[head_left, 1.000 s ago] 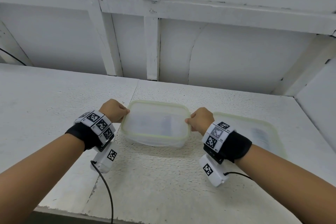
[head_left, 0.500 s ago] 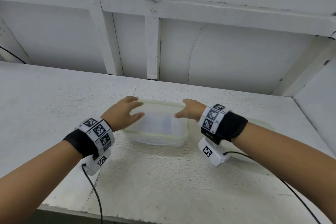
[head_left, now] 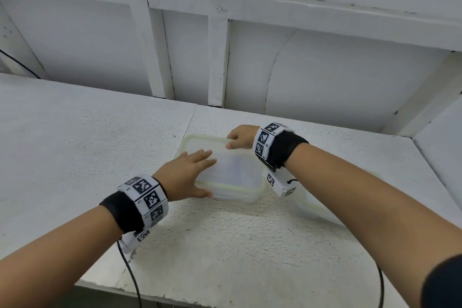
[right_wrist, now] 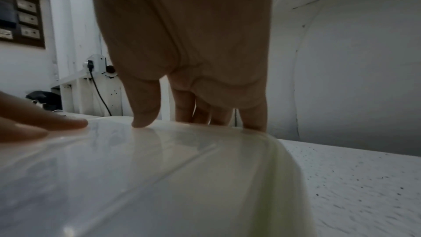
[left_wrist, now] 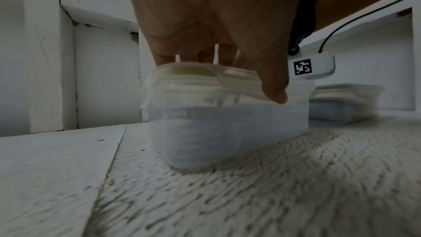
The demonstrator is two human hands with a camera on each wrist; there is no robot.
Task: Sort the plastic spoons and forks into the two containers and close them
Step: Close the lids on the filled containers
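The left hand [head_left: 186,175] lay flat, fingers straight and spread, on the near-left part of a translucent lid [head_left: 233,166] with a pale green rim, thumb down over its near edge. That lid sat on a clear plastic container [head_left: 240,195] standing on the white desk [head_left: 75,147], toward the back edge, its contents only a pale blur. At the lid's far-right corner, the right hand [head_left: 241,136] pressed downward with bent fingers. A second lidded container [left_wrist: 346,104] stood just beside, to the right
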